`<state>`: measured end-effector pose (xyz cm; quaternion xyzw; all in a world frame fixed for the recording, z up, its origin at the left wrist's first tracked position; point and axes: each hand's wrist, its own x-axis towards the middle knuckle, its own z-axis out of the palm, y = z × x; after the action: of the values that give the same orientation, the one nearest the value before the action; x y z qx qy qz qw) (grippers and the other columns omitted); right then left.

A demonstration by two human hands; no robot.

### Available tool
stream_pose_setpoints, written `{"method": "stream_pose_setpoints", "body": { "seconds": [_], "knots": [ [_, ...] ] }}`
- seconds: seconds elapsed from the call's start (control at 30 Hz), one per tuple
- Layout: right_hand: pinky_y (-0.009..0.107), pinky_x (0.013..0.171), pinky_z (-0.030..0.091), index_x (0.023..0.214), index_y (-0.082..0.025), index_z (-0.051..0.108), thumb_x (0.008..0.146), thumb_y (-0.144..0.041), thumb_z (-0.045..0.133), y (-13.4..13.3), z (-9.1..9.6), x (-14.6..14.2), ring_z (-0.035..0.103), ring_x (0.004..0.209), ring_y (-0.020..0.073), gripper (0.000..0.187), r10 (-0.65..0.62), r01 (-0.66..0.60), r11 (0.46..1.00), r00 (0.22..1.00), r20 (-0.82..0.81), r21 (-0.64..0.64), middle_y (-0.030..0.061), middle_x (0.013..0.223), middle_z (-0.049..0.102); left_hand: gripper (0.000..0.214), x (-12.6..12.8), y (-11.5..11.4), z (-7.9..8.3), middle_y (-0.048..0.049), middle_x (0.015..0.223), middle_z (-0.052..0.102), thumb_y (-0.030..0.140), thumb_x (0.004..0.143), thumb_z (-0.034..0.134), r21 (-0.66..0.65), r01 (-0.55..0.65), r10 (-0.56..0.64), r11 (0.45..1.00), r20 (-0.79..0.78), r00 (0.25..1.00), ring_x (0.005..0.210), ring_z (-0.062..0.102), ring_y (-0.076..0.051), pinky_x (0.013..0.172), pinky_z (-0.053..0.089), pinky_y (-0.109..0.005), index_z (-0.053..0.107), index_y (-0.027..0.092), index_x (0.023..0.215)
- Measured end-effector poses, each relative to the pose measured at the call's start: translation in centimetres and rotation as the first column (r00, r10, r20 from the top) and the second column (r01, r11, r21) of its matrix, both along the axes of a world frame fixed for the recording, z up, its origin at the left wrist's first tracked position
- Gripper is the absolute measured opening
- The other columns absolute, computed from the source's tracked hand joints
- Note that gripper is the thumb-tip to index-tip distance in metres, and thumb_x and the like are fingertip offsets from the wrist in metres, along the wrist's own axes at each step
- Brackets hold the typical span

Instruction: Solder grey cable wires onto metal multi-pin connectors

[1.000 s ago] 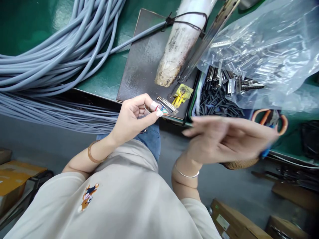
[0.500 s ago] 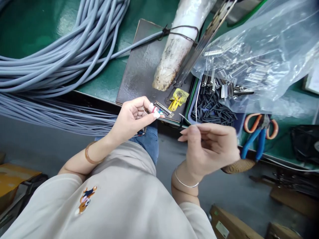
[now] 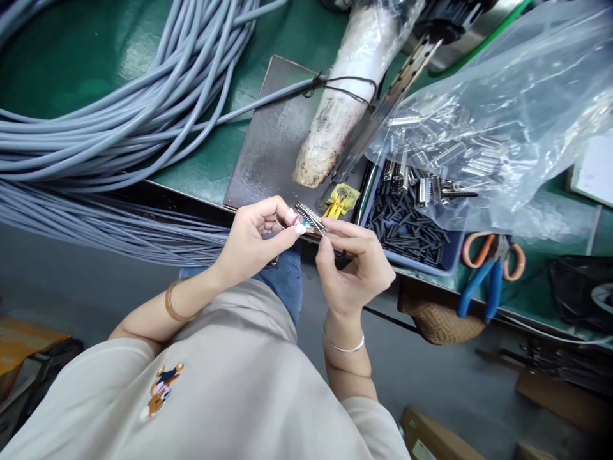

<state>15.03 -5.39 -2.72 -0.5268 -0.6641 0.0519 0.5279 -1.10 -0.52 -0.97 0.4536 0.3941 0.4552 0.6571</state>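
My left hand [image 3: 256,233] is closed in a pinch on several thin coloured wires [image 3: 302,222], red and blue among them. White wrapping covers the tips of its thumb and index finger. Against these fingers, at the bench edge, sits a metal multi-pin connector [image 3: 311,214] with a row of contacts. My right hand [image 3: 354,262] pinches a thin silvery wire [image 3: 320,232], its end close to the connector. Whether that end touches a contact is too small to tell. Just behind the connector a yellow clip-like piece [image 3: 338,203] rests on a dark board [image 3: 268,140].
A thick bundle of grey cables [image 3: 191,96] covers the left side. A plastic-wrapped post [image 3: 335,108] and slotted metal bar [image 3: 397,89] slant over the board. Right of them are a blue tray [image 3: 450,255] of black sleeves, a plastic bag [image 3: 527,128] of connectors, and pliers [image 3: 493,275].
My right hand has come left from in front of the tray to the connector, bringing the thin wire. My left hand keeps its pinch almost in place.
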Motion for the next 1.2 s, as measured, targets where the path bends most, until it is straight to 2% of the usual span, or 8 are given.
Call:
{"method": "stream_pose_setpoints", "body": {
  "seconds": [0.13, 0.33, 0.63, 0.8, 0.9, 1.03, 1.2],
  "knots": [
    [0.031, 0.078, 0.068, 0.09, -0.023, 0.061, 0.087, -0.007, 0.07, 0.1, -0.4, 0.1, 0.079, 0.095, 0.0178, 0.019, 0.02, -0.02, 1.0, 1.0, -0.015, 0.004, 0.0048, 0.11, 0.08, 0.019, 0.6, 0.0, 0.0, -0.0002, 0.075, 0.068, 0.022, 0.076, 0.077, 0.117, -0.081, 0.092, 0.99, -0.097, 0.991, 0.063, 0.059, -0.008, 0.058, 0.049, -0.018, 0.058, 0.017, 0.072],
    [0.034, 0.081, 0.069, 0.091, -0.022, 0.06, 0.087, -0.005, 0.069, 0.6, -0.5, 0.4, 0.078, 0.099, 0.0192, 0.02, 0.045, -0.044, 0.999, 0.997, -0.059, 0.015, 0.0065, 0.113, 0.079, 0.016, 1.3, 0.3, 0.3, 0.0008, 0.075, 0.068, 0.016, 0.077, 0.071, 0.241, -0.129, 0.169, 0.962, -0.155, 0.973, 0.06, 0.057, -0.007, 0.056, 0.047, -0.018, 0.057, 0.018, 0.071],
    [0.035, 0.079, 0.068, 0.091, -0.022, 0.062, 0.087, -0.007, 0.072, 1.1, -0.6, 0.6, 0.078, 0.098, 0.0196, 0.018, 0.042, -0.042, 0.999, 0.994, -0.102, 0.007, 0.0058, 0.111, 0.079, 0.017, 1.6, 0.7, 0.3, 0.0011, 0.073, 0.067, 0.018, 0.079, 0.07, 0.285, -0.135, 0.2, 0.949, -0.216, 0.956, 0.06, 0.055, -0.007, 0.056, 0.046, -0.018, 0.056, 0.018, 0.071],
    [0.033, 0.078, 0.068, 0.09, -0.022, 0.064, 0.085, -0.007, 0.073, 1.6, 0.1, 0.5, 0.079, 0.092, 0.019, 0.018, 0.022, -0.02, 0.998, 0.999, -0.043, 0.051, 0.0045, 0.108, 0.081, 0.019, 1.6, 0.8, 0.5, 0.0004, 0.075, 0.068, 0.019, 0.079, 0.073, 0.308, -0.142, 0.214, 0.941, -0.214, 0.953, 0.062, 0.057, -0.008, 0.056, 0.046, -0.019, 0.056, 0.018, 0.071],
    [0.034, 0.076, 0.068, 0.089, -0.023, 0.065, 0.085, -0.01, 0.075, 1.6, 0.5, 0.6, 0.08, 0.09, 0.0196, 0.016, -0.005, 0.004, 0.998, 1.0, 0.012, 0.068, 0.0038, 0.106, 0.081, 0.021, 1.4, 1.0, 0.8, -0.0001, 0.075, 0.069, 0.023, 0.08, 0.076, 0.293, -0.129, 0.196, 0.947, -0.212, 0.957, 0.062, 0.057, -0.008, 0.055, 0.046, -0.019, 0.057, 0.018, 0.071],
    [0.032, 0.073, 0.067, 0.088, -0.023, 0.064, 0.085, -0.01, 0.075, 1.3, 0.3, 0.7, 0.08, 0.088, 0.019, 0.017, -0.016, 0.012, 0.997, 0.998, 0.054, 0.074, 0.0041, 0.105, 0.082, 0.021, 1.2, 1.0, 0.8, -0.0015, 0.077, 0.07, 0.026, 0.077, 0.079, 0.209, -0.105, 0.153, 0.972, -0.227, 0.962, 0.063, 0.058, -0.009, 0.053, 0.046, -0.019, 0.06, 0.018, 0.071],
    [0.033, 0.074, 0.067, 0.088, -0.023, 0.063, 0.087, -0.009, 0.072, 1.0, 0.0, 0.7, 0.079, 0.089, 0.0182, 0.017, 0.007, -0.007, 0.999, 1.0, -0.003, 0.032, 0.0038, 0.106, 0.081, 0.02, 1.0, 1.0, 0.7, -0.0017, 0.076, 0.07, 0.023, 0.073, 0.08, 0.129, -0.075, 0.1, 0.989, -0.202, 0.974, 0.063, 0.059, -0.009, 0.053, 0.046, -0.018, 0.061, 0.017, 0.071]
  ]
}}
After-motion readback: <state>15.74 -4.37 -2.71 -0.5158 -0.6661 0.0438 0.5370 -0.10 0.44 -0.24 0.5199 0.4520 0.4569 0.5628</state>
